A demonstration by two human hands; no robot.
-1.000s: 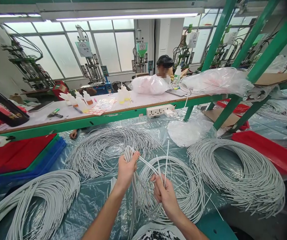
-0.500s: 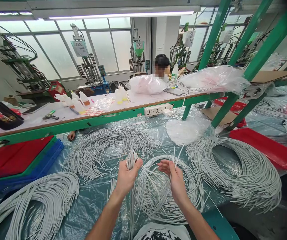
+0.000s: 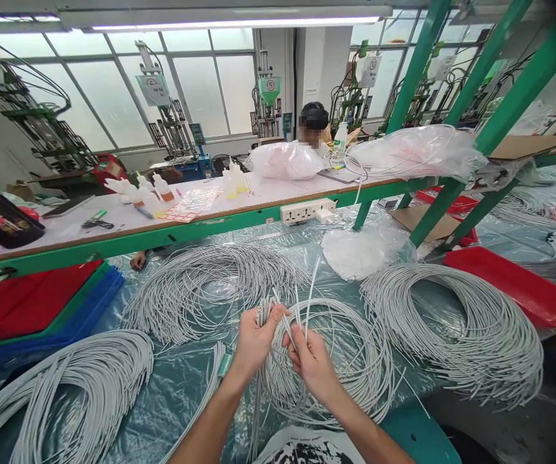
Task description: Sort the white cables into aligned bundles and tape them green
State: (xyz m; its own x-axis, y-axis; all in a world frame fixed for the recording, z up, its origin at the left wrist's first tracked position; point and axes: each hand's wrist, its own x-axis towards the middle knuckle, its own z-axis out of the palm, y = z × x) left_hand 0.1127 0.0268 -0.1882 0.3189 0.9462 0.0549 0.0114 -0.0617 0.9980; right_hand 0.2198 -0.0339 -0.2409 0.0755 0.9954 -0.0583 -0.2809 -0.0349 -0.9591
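Observation:
My left hand (image 3: 253, 341) is closed round a bundle of grey cable ends (image 3: 263, 312) that stick up above its fingers. Right beside it, my right hand (image 3: 311, 362) pinches a few single grey cable strands (image 3: 309, 299) that point upward. Both hands hover over a coil of grey cables (image 3: 355, 361) lying on the plastic-covered table (image 3: 186, 380). More grey coils lie around: one behind the hands (image 3: 210, 283), one at the right (image 3: 456, 328), one at the near left (image 3: 65, 386).
A green-edged shelf (image 3: 176, 232) crosses above the table with bottles (image 3: 147, 193), scissors (image 3: 95, 223), a power strip (image 3: 307, 211) and plastic bags (image 3: 404, 154). Red trays (image 3: 520, 287) sit right, stacked coloured trays (image 3: 40, 303) left. A person (image 3: 313, 125) sits beyond; another's hand (image 3: 139, 260) shows under the shelf.
My right hand came back from the right to sit against my left hand, carrying a few strands with it. The left hand kept its hold on the bundle.

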